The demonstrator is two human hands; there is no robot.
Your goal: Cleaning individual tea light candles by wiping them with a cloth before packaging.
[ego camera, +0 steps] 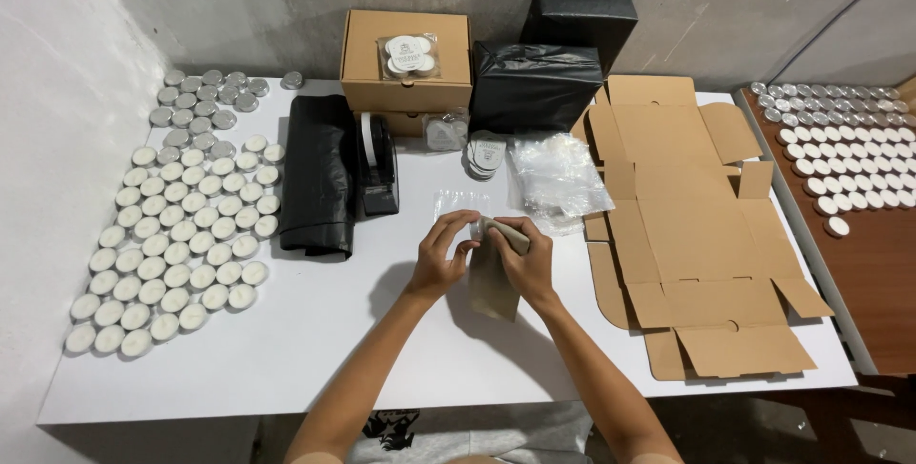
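My left hand (441, 252) and my right hand (523, 260) meet over the middle of the white table (315, 340). Both pinch the top of a small brown paper pouch (492, 285) that hangs down between them. The right fingers fold over its upper edge, and the left fingertips touch the same edge from the left. Just beyond the hands lies a clear plastic bag (460, 203), flat on the table. What is inside the pouch is hidden.
Several rows of white tealight candles (176, 235) cover the table's left. A black bag (319, 174), tape dispenser (377, 166), closed brown box (406, 61), black-wrapped parcels (534, 82), clear bags (558, 173) and round labels (485, 153) stand behind. Flattened cardboard boxes (687, 226) lie right; more candles (844, 144) fill a brown side table.
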